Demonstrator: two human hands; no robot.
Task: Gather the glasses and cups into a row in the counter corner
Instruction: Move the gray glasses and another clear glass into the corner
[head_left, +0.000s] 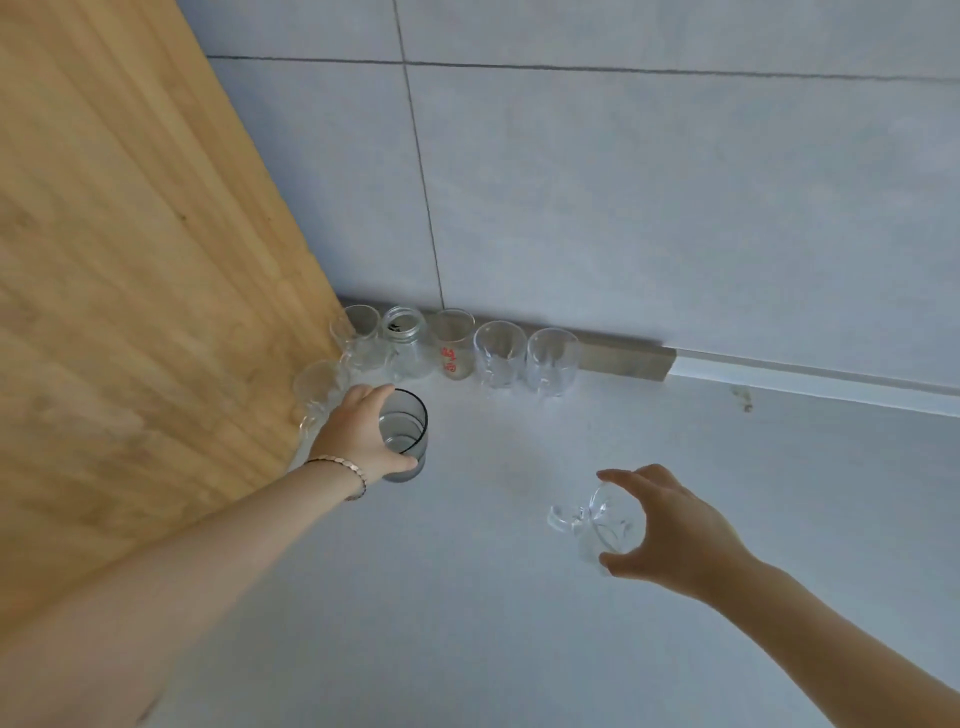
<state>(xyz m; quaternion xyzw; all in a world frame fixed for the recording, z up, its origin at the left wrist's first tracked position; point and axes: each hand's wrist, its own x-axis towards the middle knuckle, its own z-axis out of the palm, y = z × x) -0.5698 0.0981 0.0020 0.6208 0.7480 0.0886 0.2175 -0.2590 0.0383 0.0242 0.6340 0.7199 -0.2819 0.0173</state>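
Pale grey surface (519, 623) meets tiled wall (675, 208); five clear glasses (498, 353) line the corner. Left hand (358, 431) grips a smoky tumbler (408, 441) near them; right hand (670, 525) clasps a handled glass cup (597, 525), well apart.

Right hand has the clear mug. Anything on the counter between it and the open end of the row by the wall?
Nothing visible. The right hand grips the clear mug, and the counter from there up to the rightmost glass in the row is bare. The grey tumbler in the left hand sits off to the left, outside that path.
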